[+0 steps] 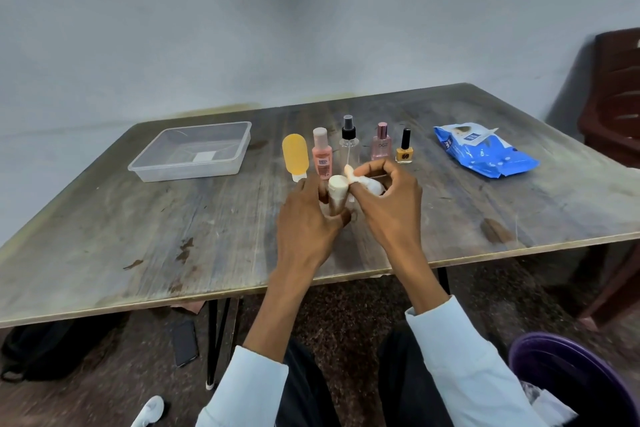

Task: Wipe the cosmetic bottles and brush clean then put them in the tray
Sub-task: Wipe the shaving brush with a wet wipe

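Note:
My left hand grips a small tube with a white cap, held upright above the table. My right hand pinches a crumpled white wipe against the tube's cap. Behind my hands stand a yellow tube, a pink bottle, a clear spray bottle, a pink perfume bottle and a yellow nail polish. The clear plastic tray sits at the back left with nothing in it. No brush shows.
A blue pack of wipes lies at the back right of the worn wooden table. A brown chair stands to the right, a purple bin near my right knee, a phone and bag on the floor.

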